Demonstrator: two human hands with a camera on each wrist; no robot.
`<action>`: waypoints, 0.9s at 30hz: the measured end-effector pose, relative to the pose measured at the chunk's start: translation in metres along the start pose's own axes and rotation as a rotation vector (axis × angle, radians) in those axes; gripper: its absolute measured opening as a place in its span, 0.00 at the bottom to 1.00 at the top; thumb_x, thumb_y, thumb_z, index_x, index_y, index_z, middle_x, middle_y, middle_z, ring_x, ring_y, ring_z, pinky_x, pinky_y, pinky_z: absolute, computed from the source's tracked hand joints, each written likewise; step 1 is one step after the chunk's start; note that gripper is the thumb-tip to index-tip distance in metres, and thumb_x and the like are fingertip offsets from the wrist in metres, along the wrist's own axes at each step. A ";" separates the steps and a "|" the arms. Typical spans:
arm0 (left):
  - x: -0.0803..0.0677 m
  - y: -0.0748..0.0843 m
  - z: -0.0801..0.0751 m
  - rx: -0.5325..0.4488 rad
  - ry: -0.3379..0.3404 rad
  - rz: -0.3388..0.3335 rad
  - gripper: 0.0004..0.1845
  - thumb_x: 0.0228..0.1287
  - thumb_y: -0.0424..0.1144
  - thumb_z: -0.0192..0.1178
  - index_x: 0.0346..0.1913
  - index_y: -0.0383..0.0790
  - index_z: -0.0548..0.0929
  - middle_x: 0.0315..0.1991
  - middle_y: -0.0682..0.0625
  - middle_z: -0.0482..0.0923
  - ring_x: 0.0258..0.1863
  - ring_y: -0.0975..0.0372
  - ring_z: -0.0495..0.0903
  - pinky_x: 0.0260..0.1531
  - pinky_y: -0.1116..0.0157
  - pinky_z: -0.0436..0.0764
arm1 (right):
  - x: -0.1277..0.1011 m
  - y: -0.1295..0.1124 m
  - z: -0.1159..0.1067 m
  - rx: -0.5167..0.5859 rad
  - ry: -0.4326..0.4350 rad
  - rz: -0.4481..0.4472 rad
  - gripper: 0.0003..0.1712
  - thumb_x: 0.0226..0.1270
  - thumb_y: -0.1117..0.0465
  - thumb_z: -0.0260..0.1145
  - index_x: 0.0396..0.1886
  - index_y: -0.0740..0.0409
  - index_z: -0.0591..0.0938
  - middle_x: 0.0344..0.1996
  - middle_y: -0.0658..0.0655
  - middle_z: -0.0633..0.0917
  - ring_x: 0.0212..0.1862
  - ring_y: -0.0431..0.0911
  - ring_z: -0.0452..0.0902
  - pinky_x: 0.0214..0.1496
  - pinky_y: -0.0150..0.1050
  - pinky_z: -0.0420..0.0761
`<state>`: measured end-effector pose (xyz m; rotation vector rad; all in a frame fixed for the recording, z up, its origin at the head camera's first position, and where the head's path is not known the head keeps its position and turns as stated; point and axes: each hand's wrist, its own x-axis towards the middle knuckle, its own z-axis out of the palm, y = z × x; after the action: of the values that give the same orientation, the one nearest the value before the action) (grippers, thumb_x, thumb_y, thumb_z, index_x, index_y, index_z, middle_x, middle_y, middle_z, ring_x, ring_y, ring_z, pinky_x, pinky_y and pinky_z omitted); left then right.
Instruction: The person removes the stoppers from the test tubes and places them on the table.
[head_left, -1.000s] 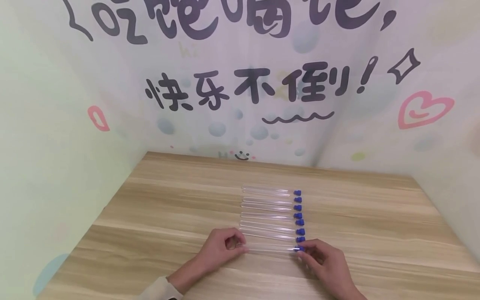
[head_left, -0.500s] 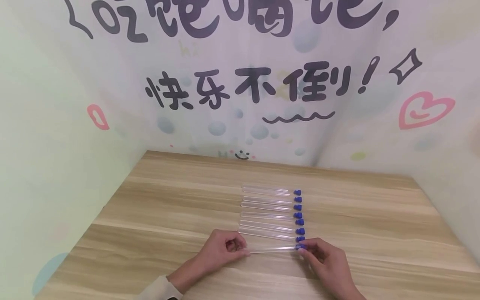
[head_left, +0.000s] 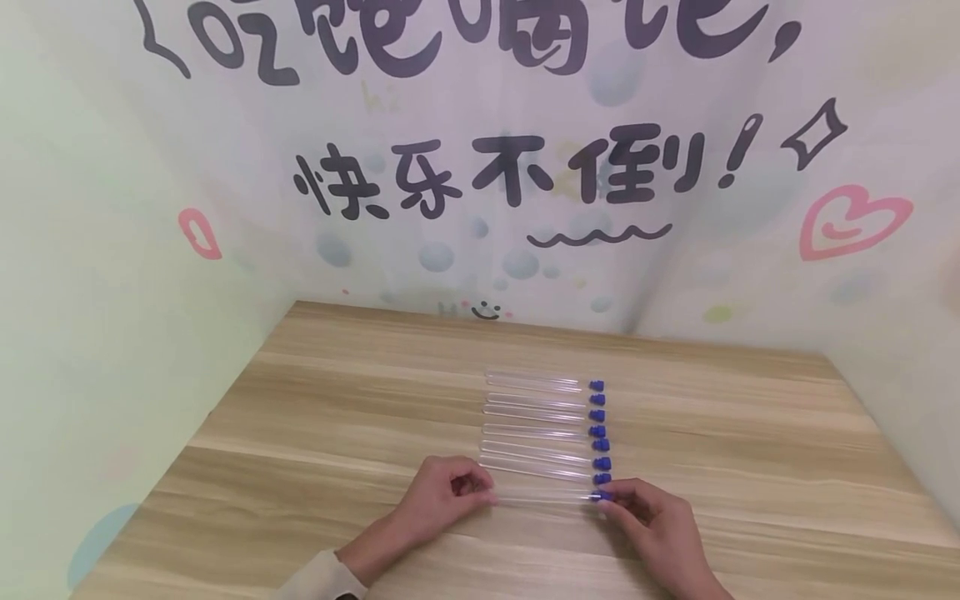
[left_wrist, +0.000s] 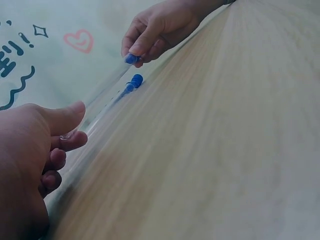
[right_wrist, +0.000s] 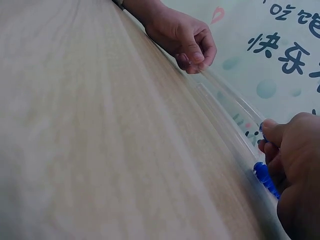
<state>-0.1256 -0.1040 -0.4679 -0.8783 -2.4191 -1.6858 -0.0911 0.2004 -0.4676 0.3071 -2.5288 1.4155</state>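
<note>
Where printed walls (head_left: 525, 167) meet, a wooden table (head_left: 300, 433) stands.

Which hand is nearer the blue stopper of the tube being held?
Right. The right hand pinches the blue stopper itself, while the left hand holds the tube at its opposite, closed end.

Bare hands; cream sleeve (head_left: 318, 579) on left arm.

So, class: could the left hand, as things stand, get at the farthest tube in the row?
Probably yes, once free: the left hand now pinches the nearest tube, and only bare table lies beside the row up to the farthest tube.
</note>
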 end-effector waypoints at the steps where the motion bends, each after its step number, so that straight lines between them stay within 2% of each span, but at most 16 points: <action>1: 0.000 0.000 0.000 0.001 0.004 -0.004 0.05 0.53 0.36 0.71 0.31 0.40 0.85 0.21 0.61 0.75 0.19 0.73 0.67 0.17 0.74 0.68 | 0.000 0.000 0.000 0.007 -0.007 -0.002 0.12 0.52 0.68 0.74 0.35 0.50 0.85 0.28 0.41 0.84 0.31 0.39 0.82 0.35 0.32 0.81; 5: 0.001 -0.001 0.000 0.004 0.013 -0.028 0.06 0.52 0.37 0.72 0.30 0.40 0.86 0.21 0.60 0.76 0.18 0.73 0.67 0.17 0.74 0.68 | 0.000 0.000 -0.002 0.036 -0.040 0.010 0.11 0.53 0.68 0.73 0.36 0.51 0.85 0.27 0.43 0.84 0.30 0.40 0.81 0.32 0.33 0.81; 9: 0.001 -0.002 0.000 0.001 0.008 -0.051 0.06 0.52 0.38 0.71 0.30 0.40 0.86 0.21 0.60 0.76 0.18 0.72 0.67 0.17 0.74 0.68 | 0.001 0.000 -0.003 0.059 -0.072 0.064 0.10 0.56 0.66 0.72 0.36 0.51 0.85 0.27 0.46 0.84 0.28 0.41 0.80 0.27 0.34 0.79; 18: 0.000 -0.002 0.000 0.010 0.002 -0.092 0.05 0.52 0.37 0.71 0.30 0.41 0.86 0.21 0.60 0.77 0.19 0.72 0.68 0.18 0.74 0.68 | 0.002 -0.002 -0.006 0.082 -0.145 0.209 0.09 0.56 0.63 0.72 0.37 0.51 0.85 0.27 0.48 0.83 0.30 0.41 0.79 0.31 0.34 0.78; 27: 0.001 0.001 -0.001 0.008 -0.002 -0.111 0.04 0.53 0.35 0.71 0.30 0.41 0.86 0.22 0.61 0.77 0.20 0.72 0.69 0.19 0.74 0.70 | 0.003 -0.004 -0.009 0.110 -0.195 0.249 0.11 0.57 0.60 0.72 0.40 0.56 0.84 0.30 0.50 0.84 0.33 0.42 0.80 0.33 0.33 0.78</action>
<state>-0.1260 -0.1046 -0.4665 -0.7584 -2.5182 -1.7104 -0.0919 0.2061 -0.4588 0.1593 -2.7279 1.6954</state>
